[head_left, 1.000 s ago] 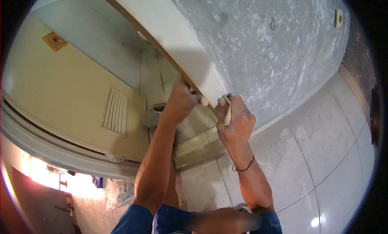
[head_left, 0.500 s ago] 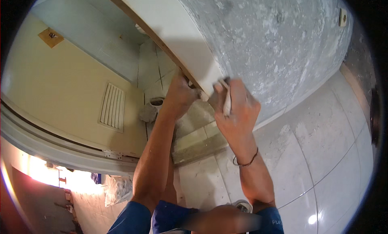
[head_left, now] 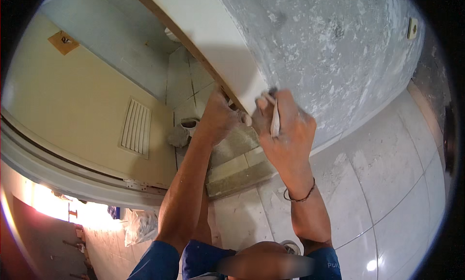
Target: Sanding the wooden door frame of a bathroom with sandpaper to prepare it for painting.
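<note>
My left hand [head_left: 220, 118] is at the lower end of the brown wooden edge [head_left: 193, 50] of a white door frame [head_left: 230, 52], its fingers closed round that edge. My right hand [head_left: 289, 122] grips a slim, pale, stick-like tool [head_left: 275, 120], its kind not clear. Dark material shows at the tool's far end, close to the line where the white frame meets the rough grey wall [head_left: 319, 47]. The fingertips of the right hand are partly hidden and slightly blurred.
A cream door [head_left: 87, 96] with a slatted vent [head_left: 135, 127] stands at left. Below my hands lies a raised threshold [head_left: 240, 176]. Beyond my left forearm is a small dusty container [head_left: 189, 122]. Pale floor tiles [head_left: 348, 197] spread at right; a plastic bag [head_left: 140, 227] lies lower left.
My right hand and its tool have shifted slightly right. The left hand keeps its place on the frame edge. The whole view has moved a little.
</note>
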Tool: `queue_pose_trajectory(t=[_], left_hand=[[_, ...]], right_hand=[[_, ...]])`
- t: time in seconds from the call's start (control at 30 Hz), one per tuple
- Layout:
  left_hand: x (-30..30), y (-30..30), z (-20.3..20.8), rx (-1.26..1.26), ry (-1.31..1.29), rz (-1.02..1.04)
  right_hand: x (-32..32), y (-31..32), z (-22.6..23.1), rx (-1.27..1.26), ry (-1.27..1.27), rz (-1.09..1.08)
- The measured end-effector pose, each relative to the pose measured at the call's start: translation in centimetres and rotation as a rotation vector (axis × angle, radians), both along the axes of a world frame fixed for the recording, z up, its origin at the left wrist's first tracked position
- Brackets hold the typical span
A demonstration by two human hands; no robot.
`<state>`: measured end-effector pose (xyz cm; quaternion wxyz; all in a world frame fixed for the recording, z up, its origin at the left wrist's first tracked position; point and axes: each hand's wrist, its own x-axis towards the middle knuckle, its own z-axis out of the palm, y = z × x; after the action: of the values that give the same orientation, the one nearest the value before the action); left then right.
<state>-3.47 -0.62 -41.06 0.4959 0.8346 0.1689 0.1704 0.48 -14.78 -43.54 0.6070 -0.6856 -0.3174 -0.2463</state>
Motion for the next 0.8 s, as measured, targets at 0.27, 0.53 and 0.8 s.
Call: queue_pose_trajectory(t=[0.27,0.53,0.8], left_hand=[[-0.4,-0.9,1.0,-0.138,0.050,0.007],[0.1,0.5,-1.5,-0.099,-0.095,-0.072],[-0.4,0.2,-0.5,-0.178,-0.007,-0.064]], right_hand=[[-0.3,0.9,-1.3,0.047,-0.046,-0.032],[-1.3,0.8,-5.9,-0.065,-0.035,-0.022],[-1.0,0.8,-2.8,0.007,-0.022,-0.001]])
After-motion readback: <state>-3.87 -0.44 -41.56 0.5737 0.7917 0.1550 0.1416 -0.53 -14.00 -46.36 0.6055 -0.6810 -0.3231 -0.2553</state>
